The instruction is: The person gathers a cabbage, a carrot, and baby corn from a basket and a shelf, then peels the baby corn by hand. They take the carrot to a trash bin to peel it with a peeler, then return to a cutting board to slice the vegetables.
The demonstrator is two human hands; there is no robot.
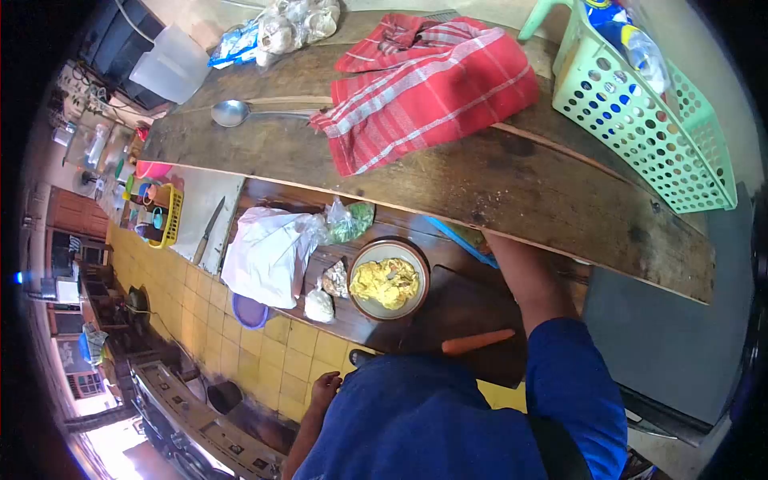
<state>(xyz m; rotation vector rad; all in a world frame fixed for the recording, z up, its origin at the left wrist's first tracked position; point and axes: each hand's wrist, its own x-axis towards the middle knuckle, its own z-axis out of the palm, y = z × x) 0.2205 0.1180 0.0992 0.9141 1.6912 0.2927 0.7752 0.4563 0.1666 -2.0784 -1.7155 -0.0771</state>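
Observation:
My right forearm reaches beneath the wooden shelf (560, 196), which hides the hand. Close to that wrist, a blue edge (460, 240) of some object shows under the shelf. Down at my side hangs my left hand (326, 390), loosely open with slightly bent fingers and nothing visible in it. A carrot (478, 342) lies on a dark board (472, 300) in front of my body. Left of the board is a brown-rimmed bowl (423, 282) holding yellow cooked egg (384, 283). Small bags (319, 306) and a white plastic bag (268, 256) are beside it.
A knife (210, 230) rests on the light surface at left. On the shelf are a spoon (231, 114), a red checked cloth (448, 88) and a green basket (640, 120). The shelf's front edge overhangs the table. A stove (192, 424) stands at lower left.

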